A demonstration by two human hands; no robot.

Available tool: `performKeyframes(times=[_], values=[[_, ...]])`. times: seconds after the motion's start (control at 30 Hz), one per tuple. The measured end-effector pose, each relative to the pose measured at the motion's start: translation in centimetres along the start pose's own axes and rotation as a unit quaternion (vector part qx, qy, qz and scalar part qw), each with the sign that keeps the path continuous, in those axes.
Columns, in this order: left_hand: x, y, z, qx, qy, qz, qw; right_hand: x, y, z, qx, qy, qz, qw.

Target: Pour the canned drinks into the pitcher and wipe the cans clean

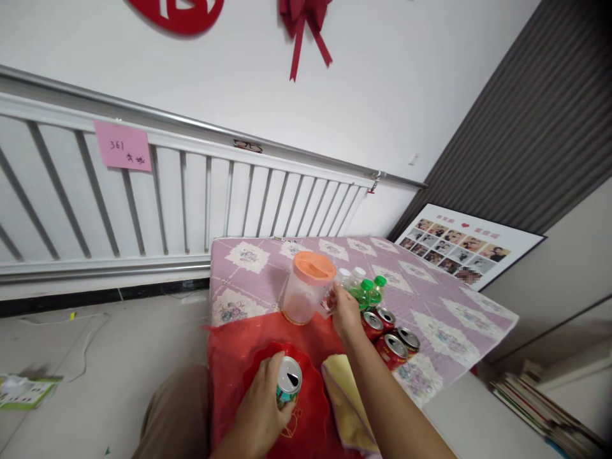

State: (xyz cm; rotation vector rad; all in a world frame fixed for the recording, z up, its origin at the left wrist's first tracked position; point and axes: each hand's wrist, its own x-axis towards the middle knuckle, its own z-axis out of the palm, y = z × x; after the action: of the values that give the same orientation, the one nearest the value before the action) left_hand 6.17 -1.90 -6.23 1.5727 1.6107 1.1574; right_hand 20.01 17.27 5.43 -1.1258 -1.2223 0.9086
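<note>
My left hand [258,401] gripped the can [289,377] mouth-up, presumably against spills; my right hand [347,309], at one o'clock, gripped the pitcher [298,298] by its handle [326,305].

Shiny can [289,380], seemingly metal.

Passage lies left of the pitcher [299,298] — green-capped bottles [365,296] and red cans [393,352] crowd its right.

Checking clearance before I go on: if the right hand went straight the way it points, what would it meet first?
Most likely the orange-lidded pitcher, on its handle side. The right hand has its fingers right beside it, perhaps touching; one view leaves the depth unclear.
</note>
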Motion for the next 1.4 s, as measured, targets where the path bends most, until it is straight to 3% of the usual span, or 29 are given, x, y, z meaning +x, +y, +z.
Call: performKeyframes(times=[0.33,0.63,0.97,1.4], values=[[0.1,-0.4,0.3,0.011,0.008,0.007,1.000,-1.6,-8.0,-5.8,0.035,-0.021,-0.015,0.999],[0.2,-0.2,-0.1,0.023,-0.002,0.014,1.000,-4.9,-12.6,-10.2,-0.100,-0.065,0.012,0.993],[0.0,-0.3,-0.2,0.026,0.004,0.026,0.999,-7.7,-14.6,-10.5,-0.282,-0.144,-0.012,0.948],[0.1,0.0,-0.6,0.020,-0.003,0.029,0.999,-8.2,-13.8,-8.8,-0.474,-0.223,-0.100,0.846]])
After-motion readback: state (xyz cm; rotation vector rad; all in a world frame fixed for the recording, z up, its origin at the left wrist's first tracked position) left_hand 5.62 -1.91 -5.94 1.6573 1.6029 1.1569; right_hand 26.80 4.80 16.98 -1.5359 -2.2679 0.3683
